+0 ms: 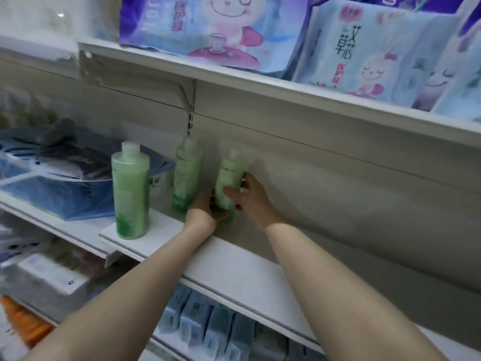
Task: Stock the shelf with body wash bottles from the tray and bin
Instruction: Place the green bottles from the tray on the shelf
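Note:
Three green body wash bottles with white caps stand on the white middle shelf [234,272]. The front bottle [130,191] stands alone near the shelf's left edge. A second bottle [187,175] stands at the back wall. The third bottle [230,175] is upright at the back, to the right of the second. My left hand [203,212] cups its lower left side and base. My right hand [250,195] grips its right side, thumb across the front. The picture is blurred, so the labels cannot be read.
Blue folded packs [59,194] lie on the adjoining shelf to the left. Large purple and blue cartoon-printed packs [364,56] fill the shelf above. Blue boxes [208,329] line the shelf below. The middle shelf stretches bare to the right of my hands.

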Demonstrator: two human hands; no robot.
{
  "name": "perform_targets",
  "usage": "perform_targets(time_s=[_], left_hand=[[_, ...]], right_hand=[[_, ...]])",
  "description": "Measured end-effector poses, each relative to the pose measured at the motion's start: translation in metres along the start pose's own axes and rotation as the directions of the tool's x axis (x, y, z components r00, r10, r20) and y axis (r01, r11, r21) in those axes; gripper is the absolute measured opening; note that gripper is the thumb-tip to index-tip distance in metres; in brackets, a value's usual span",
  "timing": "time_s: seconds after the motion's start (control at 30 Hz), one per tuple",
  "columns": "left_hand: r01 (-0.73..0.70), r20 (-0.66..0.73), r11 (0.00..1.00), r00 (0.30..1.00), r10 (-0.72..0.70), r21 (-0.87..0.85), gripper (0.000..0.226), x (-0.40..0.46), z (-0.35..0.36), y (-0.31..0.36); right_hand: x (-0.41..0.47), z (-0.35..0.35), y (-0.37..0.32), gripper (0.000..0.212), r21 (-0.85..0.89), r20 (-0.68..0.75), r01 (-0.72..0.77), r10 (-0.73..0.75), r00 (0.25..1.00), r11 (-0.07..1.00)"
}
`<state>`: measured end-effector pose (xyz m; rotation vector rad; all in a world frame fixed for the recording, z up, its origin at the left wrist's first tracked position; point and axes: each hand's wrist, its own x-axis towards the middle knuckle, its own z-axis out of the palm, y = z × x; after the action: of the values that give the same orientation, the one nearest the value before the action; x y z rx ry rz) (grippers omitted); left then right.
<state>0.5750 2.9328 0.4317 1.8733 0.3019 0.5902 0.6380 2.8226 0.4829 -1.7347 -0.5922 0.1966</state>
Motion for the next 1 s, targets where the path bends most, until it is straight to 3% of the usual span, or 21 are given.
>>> perform_targets(time_s=[0.13, 0.3, 0.43, 0.7, 0.9, 1.0], left_hand=[[-0.002, -0.059, 0.992, 0.998, 0.010, 0.128, 0.053, 0.018, 0.006, -0.007], [-0.014, -0.094, 0.965, 0.995, 0.040, 0.261, 0.055, 0.030, 0.013, -0.012], [-0.017, -0.107, 0.958, 0.993, 0.049, 0.285, 0.059, 0.039, 0.018, -0.015], [-0.055, -0.084, 0.951, 0.993, 0.085, 0.306, 0.063, 0.047, 0.019, -0.019], [-0.050, -0.075, 0.953, 0.994, 0.076, 0.300, 0.063, 0.047, 0.019, -0.019], [-0.038, -0.054, 0.954, 0.997, 0.056, 0.297, 0.063, 0.048, 0.018, -0.017]], right_hand=[[0.019, 0.001, 0.011, 0.075, 0.060, -0.006, 0.007, -0.007, 1.000, 0.998], [0.032, -0.009, 0.030, 0.048, 0.023, 0.003, -0.018, 0.018, 1.000, 1.000], [0.035, -0.012, 0.042, 0.043, 0.013, 0.000, -0.043, 0.043, 0.999, 0.999], [0.047, -0.008, 0.054, 0.073, -0.025, -0.018, -0.061, 0.061, 0.998, 0.998], [0.046, -0.006, 0.053, 0.066, -0.043, -0.030, -0.082, 0.081, 0.996, 0.996], [0.041, -0.007, 0.048, 0.051, -0.063, -0.019, -0.089, 0.088, 0.996, 0.994]])
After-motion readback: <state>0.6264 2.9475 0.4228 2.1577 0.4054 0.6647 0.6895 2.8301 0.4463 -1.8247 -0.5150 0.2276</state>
